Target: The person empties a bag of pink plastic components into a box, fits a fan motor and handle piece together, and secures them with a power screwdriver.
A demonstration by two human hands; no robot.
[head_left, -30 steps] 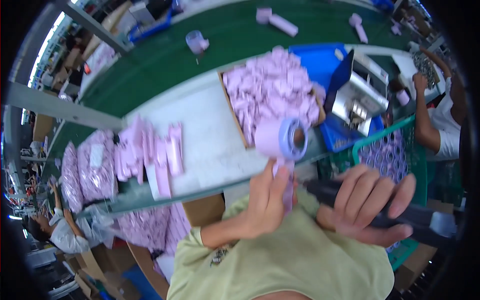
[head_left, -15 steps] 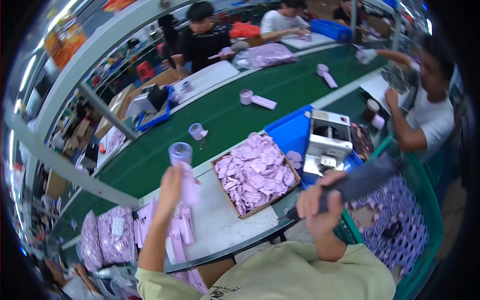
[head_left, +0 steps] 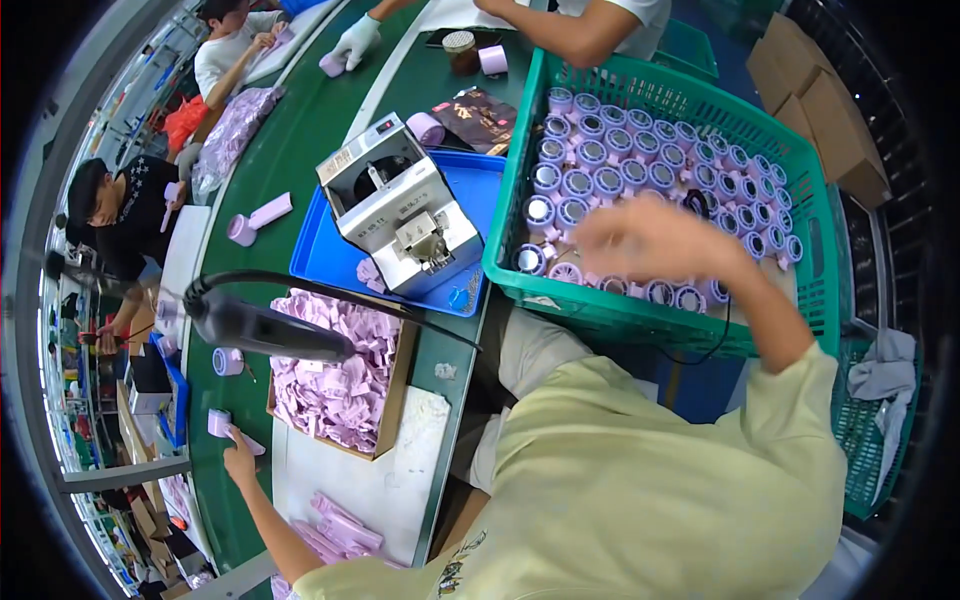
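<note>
Green conveyor belt curves through a crowded factory floor, with a white-topped surface running along its near side. Across the belt, a person in a dark shirt and another in white work at the far side; near the top, a gloved hand of a co-worker touches a lilac part on the belt. Brown cartons stand at the far right, and a grey cloth hangs over a green basket beneath them.

On the surface sits a cardboard box heaped with flat lilac pieces, and long lilac handle parts lie near the lower end. Beyond the box, a silver machine stands in a blue tray, with a dark packet and a lidded jar farther along. A black power screwdriver with a cord hangs above the box.

At the belt's near edge is a lilac handheld fan, its handle under the fingers of the left hand; I cannot tell whether that grip is closed around it. Blurred, the right hand is over a green crate packed with round lilac housings; how wide its grip is, I cannot tell.
</note>
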